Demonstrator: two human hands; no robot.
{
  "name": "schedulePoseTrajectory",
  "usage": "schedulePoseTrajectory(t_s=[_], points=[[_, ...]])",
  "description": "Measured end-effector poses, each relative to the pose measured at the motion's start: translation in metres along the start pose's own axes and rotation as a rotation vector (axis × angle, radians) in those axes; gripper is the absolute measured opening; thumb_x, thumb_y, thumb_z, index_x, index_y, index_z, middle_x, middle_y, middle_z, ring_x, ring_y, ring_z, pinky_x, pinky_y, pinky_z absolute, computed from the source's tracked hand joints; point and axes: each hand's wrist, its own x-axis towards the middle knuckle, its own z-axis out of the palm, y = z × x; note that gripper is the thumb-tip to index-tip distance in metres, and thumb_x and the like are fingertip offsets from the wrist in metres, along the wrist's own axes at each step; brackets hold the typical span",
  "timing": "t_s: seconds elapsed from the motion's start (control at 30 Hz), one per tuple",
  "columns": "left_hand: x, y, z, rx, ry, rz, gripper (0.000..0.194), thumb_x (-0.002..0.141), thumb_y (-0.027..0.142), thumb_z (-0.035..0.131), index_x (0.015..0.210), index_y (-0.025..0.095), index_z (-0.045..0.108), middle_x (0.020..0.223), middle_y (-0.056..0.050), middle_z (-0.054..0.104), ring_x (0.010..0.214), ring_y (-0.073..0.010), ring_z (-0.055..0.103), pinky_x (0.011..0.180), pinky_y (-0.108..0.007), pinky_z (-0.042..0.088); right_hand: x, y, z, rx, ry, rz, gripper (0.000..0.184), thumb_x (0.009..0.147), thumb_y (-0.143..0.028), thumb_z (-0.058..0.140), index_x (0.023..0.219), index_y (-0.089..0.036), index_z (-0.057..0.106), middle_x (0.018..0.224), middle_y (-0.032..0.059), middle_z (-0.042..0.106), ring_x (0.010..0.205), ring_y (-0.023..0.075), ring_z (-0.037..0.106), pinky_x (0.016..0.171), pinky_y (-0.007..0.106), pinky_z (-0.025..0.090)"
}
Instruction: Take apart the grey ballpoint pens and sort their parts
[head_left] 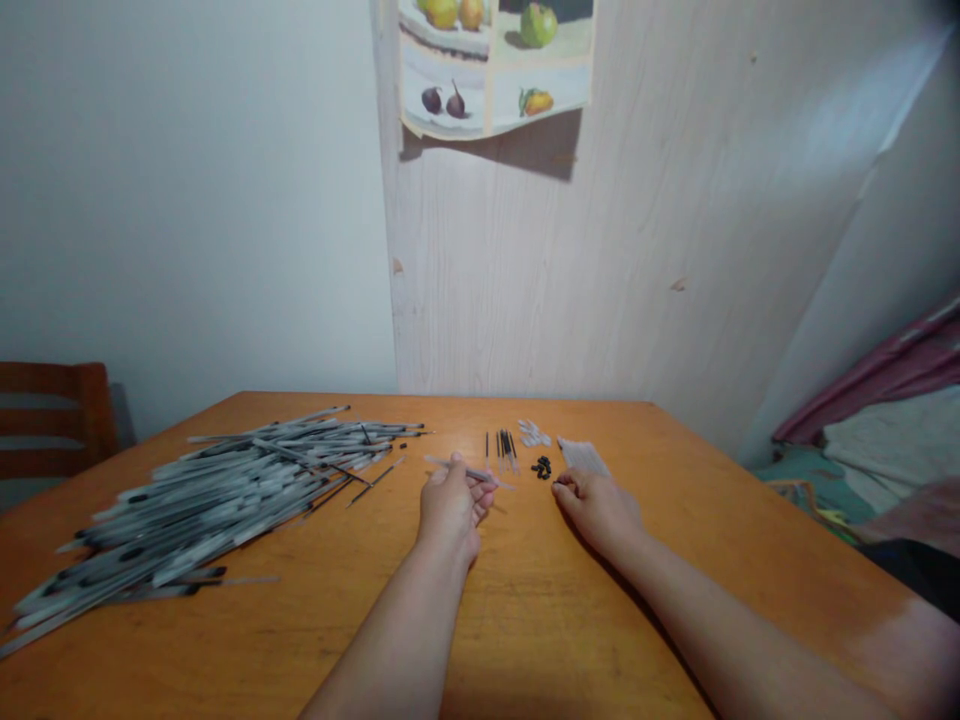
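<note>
My left hand [448,505] is closed round a thin pen refill [480,474], its pale ends poking out on both sides of the fingers. Low over the table, my right hand [600,505] has thumb and fingertips pinched together, with a tiny dark spot at the tips that is too small to name. Just left of those fingertips lies a cluster of small black plugs [541,467]. Behind the hands are a short row of black refills [506,445] and a group of small clear caps [533,433]. Clear tubes [583,456] lie side by side beyond my right hand.
A large heap of pens or refills [217,495] with greyish barrels covers the left of the wooden table [525,620]. A few loose dark refills [373,483] lie at its right edge. A wooden chair [52,410] stands left; cloth [885,440] is piled right.
</note>
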Motion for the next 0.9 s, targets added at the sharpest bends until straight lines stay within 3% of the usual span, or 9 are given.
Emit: schedulePoseTrajectory(t_s=[0.2, 0.47, 0.9], points=[[-0.001, -0.002, 0.001, 0.010, -0.009, -0.001, 0.021, 0.096, 0.034, 0.058, 0.084, 0.016, 0.056, 0.067, -0.006, 0.069, 0.049, -0.0108, 0.062, 0.049, -0.019, 0.046, 0.004, -0.001, 0.005, -0.028, -0.016, -0.009, 0.036, 0.094, -0.048, 0.048, 0.110, -0.032, 0.076, 0.102, 0.0080, 0.076, 0.100, 0.0298, 0.067, 0.075, 0.037, 0.045], [0.003, -0.006, 0.000, 0.027, -0.017, 0.004, 0.023, 0.095, 0.039, 0.058, 0.087, 0.017, 0.056, 0.067, -0.005, 0.068, 0.051, -0.0117, 0.063, 0.050, -0.020, 0.047, 0.003, -0.002, 0.003, -0.034, -0.008, 0.045, 0.034, 0.093, -0.049, 0.049, 0.099, -0.026, 0.073, 0.094, 0.0096, 0.075, 0.094, 0.0307, 0.068, 0.069, 0.036, 0.044], [0.004, -0.011, -0.001, 0.054, -0.045, 0.011, 0.027, 0.094, 0.043, 0.058, 0.087, 0.017, 0.056, 0.066, -0.005, 0.068, 0.050, -0.0113, 0.062, 0.052, -0.021, 0.047, 0.004, 0.001, 0.005, -0.006, 0.000, 0.038, 0.034, 0.094, -0.045, 0.046, 0.102, -0.027, 0.074, 0.096, 0.0097, 0.075, 0.095, 0.0304, 0.066, 0.069, 0.036, 0.043]])
